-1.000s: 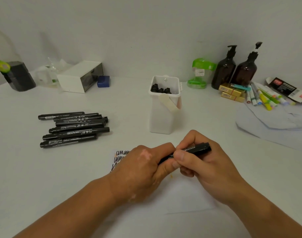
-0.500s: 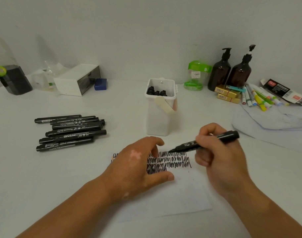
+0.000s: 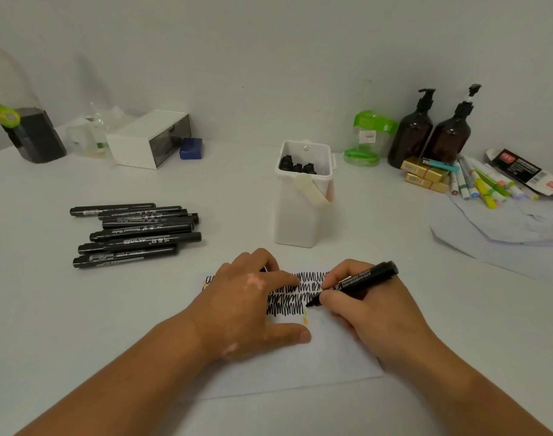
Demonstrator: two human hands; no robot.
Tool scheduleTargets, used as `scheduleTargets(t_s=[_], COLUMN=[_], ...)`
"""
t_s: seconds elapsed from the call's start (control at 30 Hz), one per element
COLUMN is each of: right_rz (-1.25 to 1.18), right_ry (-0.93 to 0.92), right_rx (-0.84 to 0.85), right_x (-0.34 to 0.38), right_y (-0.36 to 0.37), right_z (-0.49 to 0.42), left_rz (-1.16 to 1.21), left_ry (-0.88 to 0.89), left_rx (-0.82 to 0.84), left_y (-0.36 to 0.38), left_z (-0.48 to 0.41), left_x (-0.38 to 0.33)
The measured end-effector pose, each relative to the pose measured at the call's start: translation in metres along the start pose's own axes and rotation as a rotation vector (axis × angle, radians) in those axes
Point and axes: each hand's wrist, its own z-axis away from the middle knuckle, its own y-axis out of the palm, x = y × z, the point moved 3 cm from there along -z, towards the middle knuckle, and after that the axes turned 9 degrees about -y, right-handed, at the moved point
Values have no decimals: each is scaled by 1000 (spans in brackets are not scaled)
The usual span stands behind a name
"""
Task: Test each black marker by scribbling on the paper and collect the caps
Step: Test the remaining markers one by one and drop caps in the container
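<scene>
Marker in use: black permanent marker, uncapped, slanting down to the left, its tip on the paper at the right end of the lowest scribble row.
Right hand: the right hand grips the marker's barrel near the tip between thumb and fingers, with its heel resting on the sheet.
Left hand: the left hand lies palm-down on the paper, thumb and forefinger stretched out and the other fingers curled. A dark speck shows under the curled ones, and I cannot tell whether they hold anything.
Paper: white sheet on the bench in front of the person, with rows of black zigzag scribbles across its far end, partly hidden by the left hand.
Caps: black caps lie inside the tall white container, which stands upright just beyond the paper.
Other markers: a pile of black markers lies on the bench to the left, well apart from the sheet.
Far right: two amber pump bottles, a green-lidded jar, yellow boxes and coloured markers.
Far left: a white box by the wall.
</scene>
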Motion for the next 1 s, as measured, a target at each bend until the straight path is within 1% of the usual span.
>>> scheduleTargets(t_s=[0.17,0.33,0.47,0.6,0.73,0.83,1.0], right_rz=[5,50,42,62,41,63,60], right_ry=[-16,-22,-9,-20,-3,-6,6], right_rx=[-8,35,1,37,1,39,-10], right_x=[1,2,-1,0,-1,-1,-3], right_y=[2,2,1,1,0,1,-1], right_z=[0,0,-1,-1,-2,-3,-4], left_rz=[7,-5,-2,-4,-1,-7,1], left_ry=[-3,-4,-11,-16,-23,-29,-34], left_rx=[14,17,26,37,47,52,52], left_y=[1,0,0,-1,-2,-2,-3], left_z=[0,-1,0,0,0,0,1], left_x=[1,0,0,-1,-2,-3,-3])
